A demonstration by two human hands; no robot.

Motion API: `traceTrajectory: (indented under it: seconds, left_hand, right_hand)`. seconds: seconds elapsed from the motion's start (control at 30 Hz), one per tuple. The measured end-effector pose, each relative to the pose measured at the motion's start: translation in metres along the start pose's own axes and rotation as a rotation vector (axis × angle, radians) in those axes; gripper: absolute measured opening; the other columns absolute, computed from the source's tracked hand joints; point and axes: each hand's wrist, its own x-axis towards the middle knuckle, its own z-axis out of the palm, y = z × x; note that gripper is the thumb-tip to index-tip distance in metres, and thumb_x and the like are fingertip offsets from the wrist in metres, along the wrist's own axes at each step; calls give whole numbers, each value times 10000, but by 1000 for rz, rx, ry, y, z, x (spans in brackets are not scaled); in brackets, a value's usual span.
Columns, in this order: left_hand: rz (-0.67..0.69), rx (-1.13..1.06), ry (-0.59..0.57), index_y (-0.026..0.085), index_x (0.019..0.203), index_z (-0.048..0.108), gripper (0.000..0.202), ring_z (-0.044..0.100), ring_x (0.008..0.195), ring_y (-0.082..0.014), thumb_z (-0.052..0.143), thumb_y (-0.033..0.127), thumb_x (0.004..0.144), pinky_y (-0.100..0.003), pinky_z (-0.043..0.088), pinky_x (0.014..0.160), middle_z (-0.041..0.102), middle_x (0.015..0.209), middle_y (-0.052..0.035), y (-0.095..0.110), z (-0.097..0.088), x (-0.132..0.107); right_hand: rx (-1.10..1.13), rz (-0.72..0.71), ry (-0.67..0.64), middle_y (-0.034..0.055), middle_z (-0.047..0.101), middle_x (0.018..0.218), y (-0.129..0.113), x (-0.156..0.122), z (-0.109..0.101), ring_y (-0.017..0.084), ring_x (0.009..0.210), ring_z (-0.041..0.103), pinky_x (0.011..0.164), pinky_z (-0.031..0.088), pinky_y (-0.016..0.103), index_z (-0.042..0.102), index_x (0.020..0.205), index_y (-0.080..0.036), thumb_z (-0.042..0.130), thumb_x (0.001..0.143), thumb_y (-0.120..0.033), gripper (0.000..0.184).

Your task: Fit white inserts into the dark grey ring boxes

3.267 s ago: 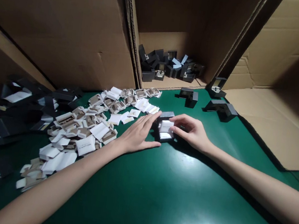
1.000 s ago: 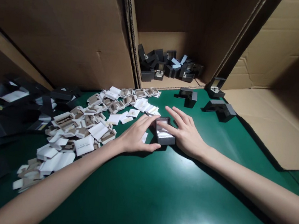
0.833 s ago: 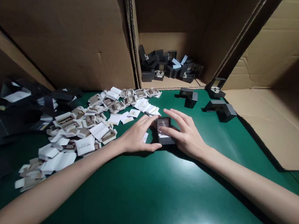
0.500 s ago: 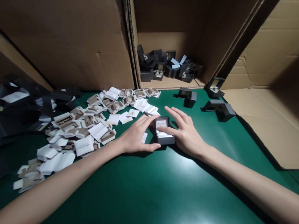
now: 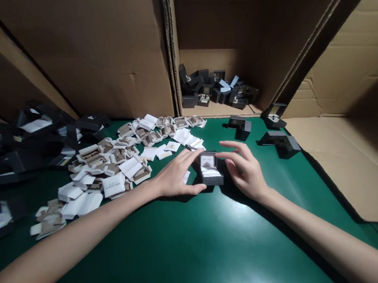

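Observation:
A small black jewelry box (image 5: 212,179) stands with its lid up on the green table, its white lining showing. My left hand (image 5: 180,175) spans the box's left side, with fingertips at the lid and the thumb at the lower front edge. On the other side, my right hand (image 5: 245,171) is open, fingers apart and partly bent. Its fingertips are close to the lid's right edge; whether they touch cannot be told. Beside my left hand spreads a heap of white and brown card inserts (image 5: 117,160).
Open black boxes with white lining (image 5: 34,141) pile up at the left. More small black boxes (image 5: 204,95) lie inside a cardboard carton (image 5: 207,52) at the back. Several black boxes (image 5: 280,141) stand at the back right, beside a cardboard flap (image 5: 341,164).
My right fingers have come out of the box's lining and moved to its right side. My left hand keeps its place around the box. The whole view has shifted slightly.

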Motion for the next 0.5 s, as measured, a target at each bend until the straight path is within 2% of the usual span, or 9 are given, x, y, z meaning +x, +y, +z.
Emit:
traceTrajectory:
  seconds: [0.13, 0.23, 0.3, 0.37, 0.5]
  left_hand:
    - [5, 43, 40, 188, 1426, 257, 871, 406, 1254, -308, 683, 473, 722, -475, 381, 1040, 408, 1406, -137, 3, -8, 1]
    - [33, 102, 111, 220, 1422, 262, 866, 429, 1232, -305, 712, 395, 703, -483, 416, 997, 443, 1379, -120, 5, -30, 3]
    - [-8, 164, 183, 236, 1422, 261, 881, 466, 1178, -311, 726, 360, 684, -488, 453, 931, 478, 1329, -116, 5, -54, 3]
    - [-110, 259, 282, 240, 1421, 266, 893, 495, 1131, -322, 737, 356, 671, -502, 455, 902, 489, 1301, -119, 2, -84, 1]
    - [-308, 497, 552, 202, 1402, 314, 909, 470, 1160, -334, 763, 407, 639, -480, 414, 920, 457, 1341, -112, -23, -147, -19]
  right_hand:
    - [328, 366, 88, 70, 636, 1018, 11, 1, -1, 195, 930, 618, 801, 493, 345, 623, 979, -200, 486, 860, -207, 181]
    - [465, 559, 59, 53, 656, 920, 17, 1, 1, 176, 819, 628, 745, 489, 313, 627, 913, -186, 529, 833, -274, 154]
    - [495, 574, 17, 43, 656, 876, 17, 0, 1, 168, 796, 622, 738, 480, 299, 632, 886, -183, 537, 824, -291, 156]
    - [498, 563, -25, 37, 652, 854, 15, -1, 1, 161, 774, 613, 726, 474, 290, 635, 871, -182, 536, 822, -297, 160]
    - [477, 557, -104, 37, 655, 830, 14, -1, 1, 160, 761, 602, 721, 463, 288, 641, 856, -178, 523, 823, -298, 172]
